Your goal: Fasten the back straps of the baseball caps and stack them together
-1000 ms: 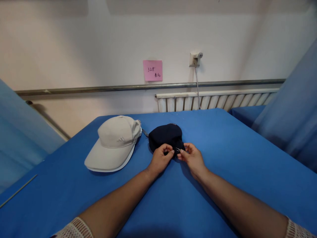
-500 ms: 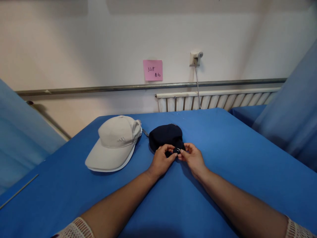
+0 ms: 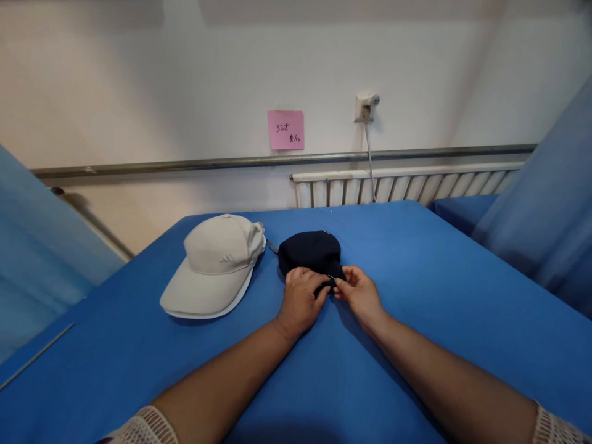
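A dark navy cap (image 3: 309, 251) lies on the blue-covered table (image 3: 296, 382), its strap side toward me. My left hand (image 3: 301, 299) is closed on the strap's left part, its fingers bent over the cap's near edge. With thumb and fingers, my right hand (image 3: 359, 295) pinches the strap by a small metal buckle (image 3: 331, 277). The hands nearly meet there, and the strap's end is partly hidden by fingers. To the left rests a light grey cap (image 3: 217, 253) with its brim toward me.
A thin stick (image 3: 37, 356) lies at the table's left edge. Behind the table are a metal rail (image 3: 208, 164), a white radiator (image 3: 407, 185) and a plugged-in cable (image 3: 369, 154). Blue curtains (image 3: 550, 203) hang at both sides; a pink note (image 3: 285, 130) is on the wall.
My left hand has turned over, its back now more upward and its fingers further over the strap. The buckle shows less. My right hand has barely moved.
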A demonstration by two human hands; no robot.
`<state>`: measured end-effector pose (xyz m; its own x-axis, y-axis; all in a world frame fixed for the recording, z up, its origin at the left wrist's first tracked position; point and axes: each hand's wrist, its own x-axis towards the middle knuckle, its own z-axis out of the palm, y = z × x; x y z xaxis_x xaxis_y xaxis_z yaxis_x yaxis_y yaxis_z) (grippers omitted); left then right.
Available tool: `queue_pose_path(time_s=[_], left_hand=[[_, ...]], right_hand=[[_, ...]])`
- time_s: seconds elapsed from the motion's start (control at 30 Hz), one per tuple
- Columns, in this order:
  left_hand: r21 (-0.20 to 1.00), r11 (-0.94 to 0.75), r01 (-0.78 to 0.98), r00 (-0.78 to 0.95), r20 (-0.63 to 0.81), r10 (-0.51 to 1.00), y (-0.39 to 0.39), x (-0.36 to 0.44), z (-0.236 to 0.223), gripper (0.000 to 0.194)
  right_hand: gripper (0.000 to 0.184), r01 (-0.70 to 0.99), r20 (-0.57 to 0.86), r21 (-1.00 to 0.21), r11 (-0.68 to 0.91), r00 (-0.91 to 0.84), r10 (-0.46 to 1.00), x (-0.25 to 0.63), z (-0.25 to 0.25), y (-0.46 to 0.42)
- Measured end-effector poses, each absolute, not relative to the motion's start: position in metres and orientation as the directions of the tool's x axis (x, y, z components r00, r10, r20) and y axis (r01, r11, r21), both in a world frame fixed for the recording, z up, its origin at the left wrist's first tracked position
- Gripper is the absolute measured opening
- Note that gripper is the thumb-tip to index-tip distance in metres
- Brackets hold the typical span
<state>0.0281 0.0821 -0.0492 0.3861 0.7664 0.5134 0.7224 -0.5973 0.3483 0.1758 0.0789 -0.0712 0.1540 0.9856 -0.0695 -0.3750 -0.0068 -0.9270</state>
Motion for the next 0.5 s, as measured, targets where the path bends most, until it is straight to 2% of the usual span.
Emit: queue_pose_path(time_s=[0.23, 0.5], left_hand=[[0.414, -0.593, 0.691, 0.36, 0.514, 0.779, 0.086, 0.0266, -0.0517, 0.019], [0.514, -0.508, 0.691, 0.264, 0.474, 0.84, 0.0904, 0.0265, -0.0535, 0.007]], right_hand=[[0.039, -0.348, -0.062, -0.937, -0.005, 0.151, 0.987, 0.1745, -0.0739, 0.0795], [0.035, -0.365, -0.061, -0.931, -0.014, 0.119, 0.991, 0.1744, -0.0703, 0.0769]])
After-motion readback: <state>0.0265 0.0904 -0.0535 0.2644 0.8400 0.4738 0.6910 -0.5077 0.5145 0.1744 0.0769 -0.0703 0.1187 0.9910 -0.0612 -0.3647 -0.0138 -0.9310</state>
